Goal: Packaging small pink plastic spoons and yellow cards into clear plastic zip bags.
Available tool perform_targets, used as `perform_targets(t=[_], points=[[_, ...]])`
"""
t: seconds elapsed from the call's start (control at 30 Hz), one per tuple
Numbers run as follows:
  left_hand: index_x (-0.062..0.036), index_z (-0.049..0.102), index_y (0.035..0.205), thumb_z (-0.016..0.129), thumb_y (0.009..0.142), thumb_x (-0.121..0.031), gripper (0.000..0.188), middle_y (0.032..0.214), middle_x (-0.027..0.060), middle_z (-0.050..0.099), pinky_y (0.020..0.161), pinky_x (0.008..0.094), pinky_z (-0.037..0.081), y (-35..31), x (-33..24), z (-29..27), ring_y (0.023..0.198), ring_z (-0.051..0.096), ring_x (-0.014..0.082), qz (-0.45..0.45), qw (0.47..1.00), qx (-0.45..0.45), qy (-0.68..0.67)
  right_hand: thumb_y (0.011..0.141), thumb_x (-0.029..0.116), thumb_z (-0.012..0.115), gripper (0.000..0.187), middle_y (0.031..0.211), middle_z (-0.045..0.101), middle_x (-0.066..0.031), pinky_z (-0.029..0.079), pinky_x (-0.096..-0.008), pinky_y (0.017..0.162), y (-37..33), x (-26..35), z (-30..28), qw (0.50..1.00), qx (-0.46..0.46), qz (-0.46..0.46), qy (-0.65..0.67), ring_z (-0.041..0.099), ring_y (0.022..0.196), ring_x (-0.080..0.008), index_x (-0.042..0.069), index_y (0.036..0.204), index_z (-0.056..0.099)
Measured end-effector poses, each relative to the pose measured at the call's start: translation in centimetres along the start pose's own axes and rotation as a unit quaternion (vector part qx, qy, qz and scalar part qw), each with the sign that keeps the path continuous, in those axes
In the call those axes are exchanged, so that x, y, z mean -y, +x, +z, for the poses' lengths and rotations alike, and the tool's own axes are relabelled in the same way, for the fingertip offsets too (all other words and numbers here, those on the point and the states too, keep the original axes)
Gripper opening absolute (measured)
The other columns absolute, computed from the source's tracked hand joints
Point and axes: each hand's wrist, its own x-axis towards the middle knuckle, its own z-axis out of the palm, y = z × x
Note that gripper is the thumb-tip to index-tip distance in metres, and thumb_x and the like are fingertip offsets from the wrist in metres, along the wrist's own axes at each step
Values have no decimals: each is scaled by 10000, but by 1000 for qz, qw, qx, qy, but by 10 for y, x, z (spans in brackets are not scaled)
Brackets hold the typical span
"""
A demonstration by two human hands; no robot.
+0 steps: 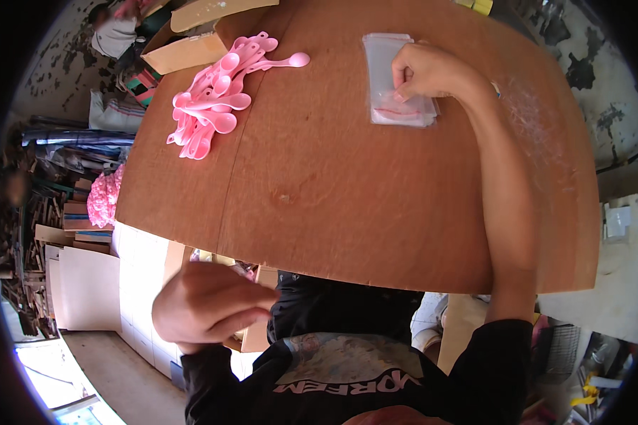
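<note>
A stack of clear plastic bags (397, 110) lies at the far right of the brown table. My right hand (432, 69) rests over its right side, thumb and fingers pinched together at the top bag. Off the table's front edge, to the left, hovers my left hand (213, 304), slightly blurred, its fingers curled closed. Whatever it holds, if anything, is hidden. A pile of pink plastic spoons (209, 103) lies at the far left of the table, away from both hands. One spoon (290, 61) sticks out of the pile toward the right.
An open cardboard box (191, 53) stands behind the spoons. Thin clear scraps (539, 127) lie along the table's right side. Beyond the left edge sits a pink bundle (106, 198) among boxes and stacked material. Another person (120, 32) is at the far left.
</note>
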Motion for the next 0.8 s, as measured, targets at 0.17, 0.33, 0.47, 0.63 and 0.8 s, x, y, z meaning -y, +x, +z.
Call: perform_targets(t=[0.17, 0.33, 0.47, 0.63, 0.8], points=[[-45, 686, 928, 725, 762, -86, 176, 831, 99, 690, 665, 383, 511, 81, 27, -20, 734, 657, 297, 43, 994, -53, 85, 694, 74, 763, 132, 760, 679, -141, 494, -350, 688, -1, -10, 2, 999, -14, -31, 32, 632, 737, -230, -19, 764, 700], [-2, 625, 921, 665, 765, 8, 161, 1083, 139, 642, 727, 407, 503, 157, 78, -8, 884, 644, 336, 94, 982, -4, 163, 725, 27, 702, 102, 741, 688, -144, 495, -342, 689, -4, -10, 0, 995, -25, -64, 66, 635, 709, -217, -22, 814, 715], [6, 603, 928, 638, 738, 55, 199, 1156, 167, 599, 771, 424, 487, 187, 116, 15, 996, 610, 349, 129, 968, -56, 208, 727, 37, 701, 101, 727, 681, -149, 485, -354, 661, -3, -4, -1, 995, -35, -66, 69, 632, 689, -214, -17, 811, 715], [-24, 578, 1035, 620, 676, 75, 375, 1169, 156, 570, 847, 424, 467, 205, 113, 16, 1062, 556, 347, -76, 991, 48, 95, 726, 37, 668, 68, 650, 632, -160, 449, -360, 588, -12, -9, -14, 975, -209, -74, -31, 601, 605, -201, -16, 753, 701], [-2, 567, 1072, 674, 714, 39, 376, 1025, 133, 614, 832, 378, 482, 211, 115, 9, 932, 597, 312, 76, 955, -279, 71, 757, 52, 665, 82, 723, 649, -127, 451, -338, 615, -44, 39, -43, 990, -108, -89, 20, 587, 648, -186, -15, 792, 698]])
